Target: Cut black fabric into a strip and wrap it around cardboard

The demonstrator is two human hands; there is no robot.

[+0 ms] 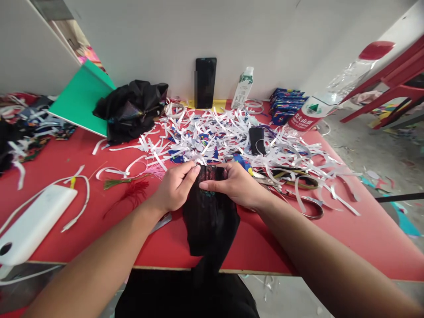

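Between my hands a piece of black fabric point(212, 221) with a dark red and teal pattern near its top hangs down over the table's front edge. My left hand point(179, 183) pinches its upper left corner between thumb and fingers. On the upper right side, my right hand point(241, 183) grips the same fabric, thumb lying across its front and fingers hidden behind. Just right of that hand lie scissors point(309, 205), partly covered by white strips. Red tassel threads point(132, 196) and a green tassel point(114, 183) rest left of my left hand.
White paper strips point(225, 128) cover the middle of the red table point(357, 238). At the back stand a phone point(205, 84), a carton point(243, 88) and a large plastic bottle point(318, 106). Bundled black cloth point(132, 110) leans by a green board point(82, 99). A white power bank point(39, 225) lies left.
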